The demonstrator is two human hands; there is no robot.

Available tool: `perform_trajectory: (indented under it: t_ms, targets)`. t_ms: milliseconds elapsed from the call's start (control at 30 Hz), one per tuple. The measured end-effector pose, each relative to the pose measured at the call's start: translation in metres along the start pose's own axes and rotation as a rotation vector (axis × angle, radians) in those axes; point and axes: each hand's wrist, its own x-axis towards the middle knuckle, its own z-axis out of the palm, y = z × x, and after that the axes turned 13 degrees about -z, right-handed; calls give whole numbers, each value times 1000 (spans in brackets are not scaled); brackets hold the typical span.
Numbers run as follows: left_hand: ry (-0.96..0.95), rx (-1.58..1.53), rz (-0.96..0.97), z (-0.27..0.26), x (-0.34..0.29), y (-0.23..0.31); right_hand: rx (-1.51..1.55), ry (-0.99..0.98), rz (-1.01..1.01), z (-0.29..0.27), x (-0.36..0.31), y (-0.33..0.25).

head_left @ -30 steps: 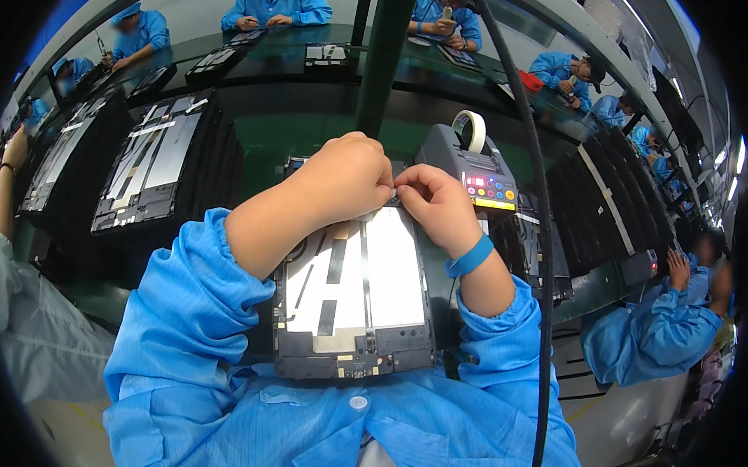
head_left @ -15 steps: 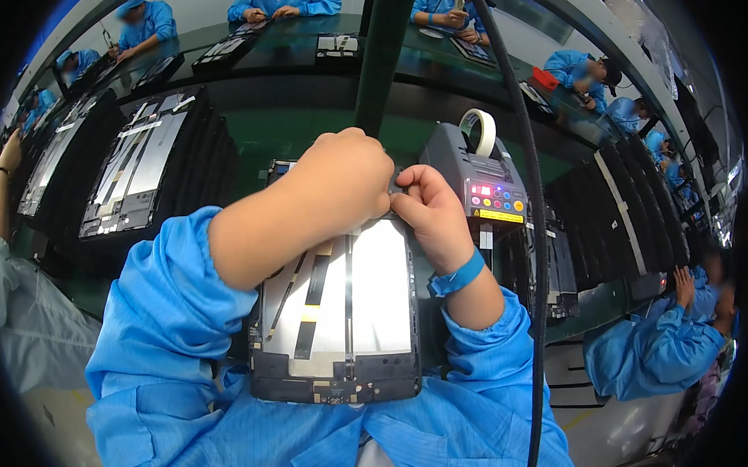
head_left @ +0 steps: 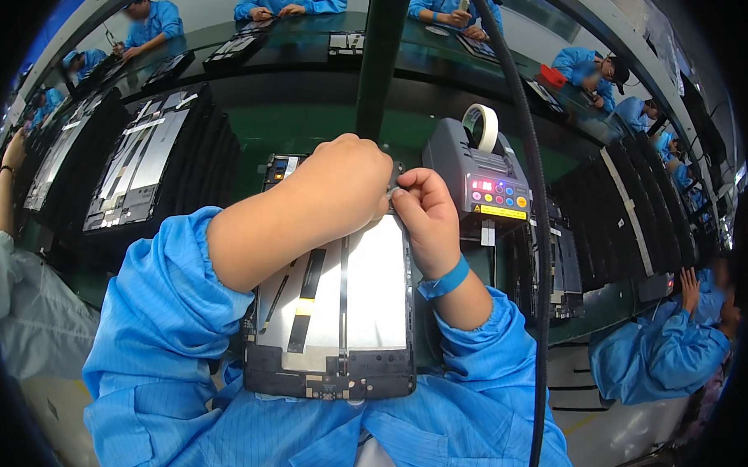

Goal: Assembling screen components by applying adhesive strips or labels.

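An opened tablet body (head_left: 378, 295) lies in front of me, its silver inner plate crossed by dark flex strips, its lower end close to my blue jacket. My left hand (head_left: 348, 179) is closed over the tablet's far end; the arm reaches across it and its fingertips are mostly hidden. Just right of it, my right hand (head_left: 428, 211) pinches with thumb and index finger at the tablet's far right corner. Whatever small thing lies between the fingertips is too small to make out. A blue band (head_left: 445, 279) circles my right wrist.
A grey tape dispenser (head_left: 479, 175) with a white roll stands beyond my right hand. Stacked tablet parts in black trays rise at left (head_left: 142, 159) and right (head_left: 622, 213). A black cable (head_left: 534, 173) hangs at right. Several co-workers sit around the bench.
The tablet has shifted slightly toward the left and away from me. My right hand has turned a little, still pinching; the left stays nearly in place.
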Motion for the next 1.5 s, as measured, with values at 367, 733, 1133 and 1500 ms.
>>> perform_trajectory:
  t_ms: [367,733,1133,1500]
  targets:
    - [29,10,-37,1,1,-5,-45,24,84,6,10,-18]
    - [120,-269,-124,6,2,-14,-335,-109,196,9,24,-35]
    - [391,-433,31,-4,-130,-57,-299,99,157,0,-43,-58]
    - [27,-707,82,29,-207,-77,-177,-264,146,40,-110,-100]
